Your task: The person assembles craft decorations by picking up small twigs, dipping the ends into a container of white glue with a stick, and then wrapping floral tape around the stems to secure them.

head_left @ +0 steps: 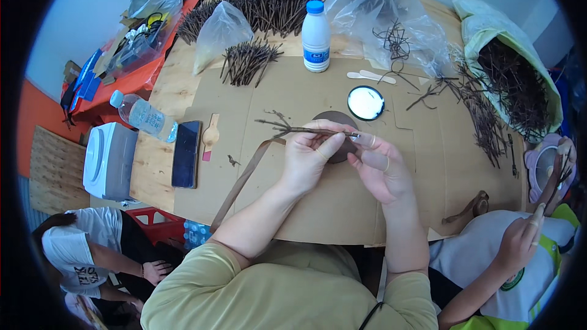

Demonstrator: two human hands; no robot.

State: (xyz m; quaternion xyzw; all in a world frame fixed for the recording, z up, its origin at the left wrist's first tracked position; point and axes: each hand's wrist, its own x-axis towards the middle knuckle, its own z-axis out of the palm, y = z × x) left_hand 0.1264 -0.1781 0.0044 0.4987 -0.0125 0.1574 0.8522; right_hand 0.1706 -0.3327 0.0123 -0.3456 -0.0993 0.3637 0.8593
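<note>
Above the cardboard, my left hand pinches a thin brown branched twig between thumb and fingers. Its forked tips point left. My right hand is at the twig's other end, its fingertips closed around it where a small whitish patch shows. Pale coverings sit on some right-hand fingers. Behind my hands lies a flat brown roll, partly hidden by them. A brown strip runs from near my left hand down over my left forearm side. Just beyond my right hand stands a round dark-rimmed dish of white stuff.
Cardboard covers the table. A white bottle, twig bundles, flat wooden sticks and plastic bags stand farther off. At left are a phone and water bottle. A twig-filled sack and co-worker's hand are at right.
</note>
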